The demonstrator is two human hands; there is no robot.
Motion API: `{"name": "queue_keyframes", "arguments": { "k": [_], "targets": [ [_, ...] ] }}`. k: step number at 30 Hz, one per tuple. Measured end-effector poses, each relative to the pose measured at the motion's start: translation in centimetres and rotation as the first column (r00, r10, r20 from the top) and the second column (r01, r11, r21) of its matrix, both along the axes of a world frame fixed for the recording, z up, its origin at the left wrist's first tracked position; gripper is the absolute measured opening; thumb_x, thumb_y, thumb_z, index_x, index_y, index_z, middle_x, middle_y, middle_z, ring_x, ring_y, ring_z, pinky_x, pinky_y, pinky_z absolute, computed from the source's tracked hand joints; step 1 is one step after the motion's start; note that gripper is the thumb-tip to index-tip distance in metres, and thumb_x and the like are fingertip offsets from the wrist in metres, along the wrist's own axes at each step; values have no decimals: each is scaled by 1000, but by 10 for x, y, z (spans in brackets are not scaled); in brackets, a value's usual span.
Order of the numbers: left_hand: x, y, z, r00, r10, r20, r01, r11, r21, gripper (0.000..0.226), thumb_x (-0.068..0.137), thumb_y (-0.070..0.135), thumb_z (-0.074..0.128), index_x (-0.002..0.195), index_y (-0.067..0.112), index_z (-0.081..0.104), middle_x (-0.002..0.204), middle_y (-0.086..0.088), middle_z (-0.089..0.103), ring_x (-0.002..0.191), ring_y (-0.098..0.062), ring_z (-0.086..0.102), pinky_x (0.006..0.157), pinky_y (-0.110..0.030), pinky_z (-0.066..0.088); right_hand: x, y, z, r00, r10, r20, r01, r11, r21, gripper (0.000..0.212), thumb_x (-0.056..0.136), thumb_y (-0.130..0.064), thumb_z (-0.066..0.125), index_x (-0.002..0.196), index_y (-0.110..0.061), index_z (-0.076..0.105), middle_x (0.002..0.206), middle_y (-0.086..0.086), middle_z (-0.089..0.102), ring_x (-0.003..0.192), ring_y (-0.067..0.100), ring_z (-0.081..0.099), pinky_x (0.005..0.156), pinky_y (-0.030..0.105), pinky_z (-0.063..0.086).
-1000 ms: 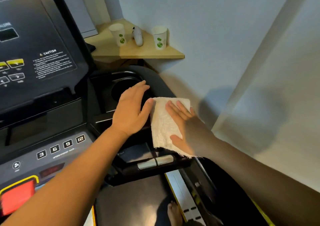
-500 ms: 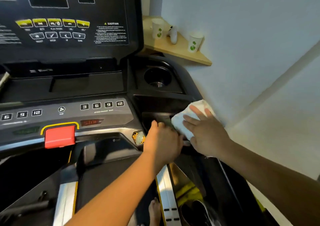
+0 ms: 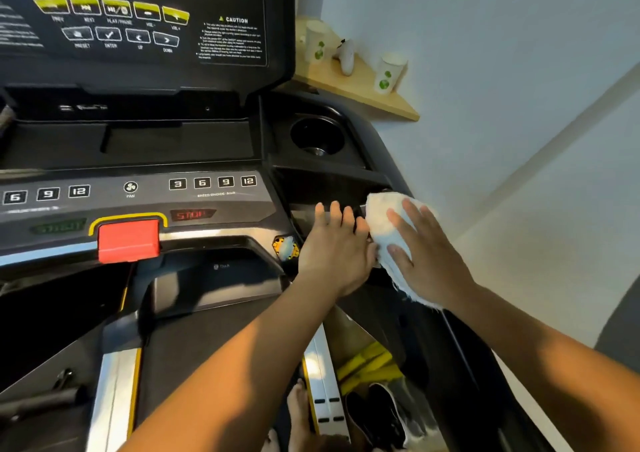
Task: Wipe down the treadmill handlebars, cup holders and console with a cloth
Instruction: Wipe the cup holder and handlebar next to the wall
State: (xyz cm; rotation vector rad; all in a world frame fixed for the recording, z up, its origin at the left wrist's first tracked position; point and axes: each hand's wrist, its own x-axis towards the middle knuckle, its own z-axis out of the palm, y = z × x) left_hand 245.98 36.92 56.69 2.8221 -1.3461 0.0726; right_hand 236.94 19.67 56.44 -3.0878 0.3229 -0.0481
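The white cloth (image 3: 382,224) lies draped over the top of the treadmill's right handlebar (image 3: 433,347), just near of the cup holder (image 3: 317,136) and to the right of the console (image 3: 138,35). The right hand (image 3: 427,261) lies flat on it, fingers straight and spread. This spreads pressure over a wide patch of fabric, so I judge this to be the wiping step on the handlebar.

The left hand (image 3: 334,249) sits palm-down just left of the cloth, its little-finger side touching the cloth's edge. Its fingers reach over the ledge beside the handlebar. Whether they curl round it or only rest there I cannot tell, and the thumb is hidden. It seems placed to brace the person or to keep the cloth from sliding left.

Counted:
- one cloth and two hands
- one cup holder in view, dark and round, far of the hands
- one red stop key (image 3: 128,240) on the console's near edge
- two rows of numbered speed keys, the right one (image 3: 213,183) reading 3, 6, 9, 12

On the wooden corner shelf (image 3: 398,106) at far right stand two paper cups: one on the left (image 3: 317,46) and one on the right (image 3: 389,70). One small white object (image 3: 346,54), possibly a controller, sits between them. One bare foot (image 3: 299,413) shows on the belt below.
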Motion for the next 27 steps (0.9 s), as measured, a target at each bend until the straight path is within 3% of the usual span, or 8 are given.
{"name": "queue_keyframes", "arguments": {
  "k": [4,8,10,15,18,20,22,27],
  "targets": [
    [0,0,3,1000,-12,7,12,999,-34,70,99,55,9,154,13,21,162,-14,16,149,-38,7,119,-58,6,33,-9,-5,999,-14,44,12,999,51,65,97,-57,21,149,-21,34,157,10,30,138,35,35,108,53,39],
    [-2,1,4,1000,-4,7,4,998,-58,73,98,60,6,156,16,13,164,-13,5,150,-37,-3,120,-57,-2,23,3,1,984,-138,112,113,971,209,62,96,-47,43,152,-27,26,161,7,19,148,31,16,118,49,22],
    [-1,0,3,1000,-4,-9,4,997,-79,74,98,63,5,156,18,9,164,-13,1,150,-36,-8,120,-57,-3,-3,8,4,970,-170,175,126,963,238,64,93,-51,46,151,-27,31,159,6,27,144,32,27,112,46,31],
    [0,-5,1,1000,20,-2,-20,998,-61,80,95,71,6,157,21,5,164,-11,-1,150,-36,-6,120,-57,-2,-56,9,6,951,-308,-22,297,893,337,69,94,-52,48,151,-32,16,160,-4,14,138,22,32,100,27,35],
    [-1,-2,2,999,-35,6,36,999,-35,80,95,71,10,156,19,7,163,-11,13,150,-35,8,120,-54,11,-33,3,5,954,-300,-10,288,907,309,75,89,-56,53,149,-34,13,157,-3,19,130,25,41,96,34,45],
    [-2,-1,2,997,-70,22,71,997,-36,81,96,70,10,157,17,9,162,-11,20,149,-34,15,120,-51,17,-12,-5,5,949,-312,-36,300,866,399,79,87,-54,57,150,-36,12,157,-3,21,132,26,40,98,39,45],
    [-3,-2,1,997,-70,43,71,997,-6,82,95,70,8,157,15,8,162,-11,21,149,-32,15,120,-50,17,7,-13,8,943,-326,-58,314,821,478,82,87,-52,59,151,-38,10,156,-2,24,131,27,40,97,40,45],
    [-4,-3,5,996,-26,80,18,995,95,85,93,70,6,156,13,8,162,-12,18,150,-31,12,121,-49,11,33,-7,9,945,-324,-44,317,879,357,78,89,-56,50,151,-38,6,160,4,11,136,35,31,102,49,42]
  ]
}}
